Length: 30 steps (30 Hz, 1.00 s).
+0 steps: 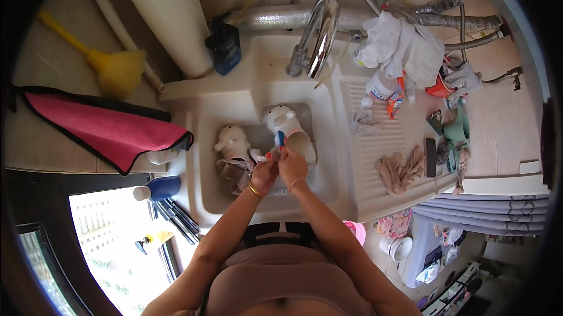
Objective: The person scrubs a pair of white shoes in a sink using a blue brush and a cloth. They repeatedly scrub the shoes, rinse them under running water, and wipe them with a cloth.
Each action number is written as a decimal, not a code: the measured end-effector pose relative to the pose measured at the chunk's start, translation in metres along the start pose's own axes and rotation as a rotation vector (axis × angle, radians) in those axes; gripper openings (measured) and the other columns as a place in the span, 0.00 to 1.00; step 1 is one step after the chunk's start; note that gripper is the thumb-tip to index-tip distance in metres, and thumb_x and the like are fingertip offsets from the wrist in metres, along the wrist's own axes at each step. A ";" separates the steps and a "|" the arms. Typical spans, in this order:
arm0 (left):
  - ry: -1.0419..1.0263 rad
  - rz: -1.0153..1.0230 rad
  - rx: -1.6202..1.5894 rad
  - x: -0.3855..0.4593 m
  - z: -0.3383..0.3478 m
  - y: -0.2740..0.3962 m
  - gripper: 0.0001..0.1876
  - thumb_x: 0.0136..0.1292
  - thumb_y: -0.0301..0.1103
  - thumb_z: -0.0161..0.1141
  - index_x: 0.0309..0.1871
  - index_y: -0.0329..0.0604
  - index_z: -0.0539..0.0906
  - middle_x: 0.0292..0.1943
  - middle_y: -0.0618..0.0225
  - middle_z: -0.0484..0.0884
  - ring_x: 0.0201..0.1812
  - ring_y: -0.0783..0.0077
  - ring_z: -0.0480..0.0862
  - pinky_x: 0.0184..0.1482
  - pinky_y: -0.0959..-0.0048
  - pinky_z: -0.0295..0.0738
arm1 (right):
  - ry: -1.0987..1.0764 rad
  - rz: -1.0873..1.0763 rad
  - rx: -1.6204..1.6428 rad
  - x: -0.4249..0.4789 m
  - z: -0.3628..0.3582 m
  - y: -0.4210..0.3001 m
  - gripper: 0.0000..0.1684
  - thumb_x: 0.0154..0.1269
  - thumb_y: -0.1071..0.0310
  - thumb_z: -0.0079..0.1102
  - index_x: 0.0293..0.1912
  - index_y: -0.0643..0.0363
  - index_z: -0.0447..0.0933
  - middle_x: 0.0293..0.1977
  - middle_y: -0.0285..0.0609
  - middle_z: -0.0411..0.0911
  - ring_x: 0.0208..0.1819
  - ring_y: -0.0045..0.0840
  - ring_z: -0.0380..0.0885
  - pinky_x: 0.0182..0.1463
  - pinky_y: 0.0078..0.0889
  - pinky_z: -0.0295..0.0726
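Over the sink basin, my right hand grips a small brush with a blue back and pale bristles. Close against it, my left hand has its fingers drawn together on a strip of pale cloth; what lies between the two hands is partly hidden. A white animal-shaped clog rests in the water beyond my right hand, its opening towards me. The other white animal-shaped clog lies to the left, with a wet greyish cloth at its opening.
A chrome faucet rises behind the basin. The ribbed drainboard on the right bears a brown cloth, a white tub and white cloths. Leftward are a pink towel, a dark pump bottle and a blue bottle.
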State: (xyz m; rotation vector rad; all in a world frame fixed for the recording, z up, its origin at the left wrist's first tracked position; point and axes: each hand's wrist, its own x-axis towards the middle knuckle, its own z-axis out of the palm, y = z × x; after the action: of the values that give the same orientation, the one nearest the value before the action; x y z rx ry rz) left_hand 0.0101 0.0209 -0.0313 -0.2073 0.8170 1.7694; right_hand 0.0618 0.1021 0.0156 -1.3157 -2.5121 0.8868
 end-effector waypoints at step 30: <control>-0.048 0.033 -0.022 0.007 -0.041 0.008 0.16 0.71 0.41 0.44 0.53 0.43 0.73 0.47 0.70 0.78 0.49 0.74 0.76 0.57 0.69 0.67 | -0.207 -0.031 -0.047 -0.048 -0.014 -0.015 0.22 0.65 0.61 0.44 0.58 0.44 0.69 0.25 0.51 0.78 0.29 0.48 0.77 0.32 0.49 0.75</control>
State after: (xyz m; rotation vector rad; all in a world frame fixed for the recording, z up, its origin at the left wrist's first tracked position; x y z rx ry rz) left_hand -0.0103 -0.0003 -0.0625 -0.1667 0.7709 1.8080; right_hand 0.0862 0.0638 0.0413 -1.2538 -2.7158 1.0110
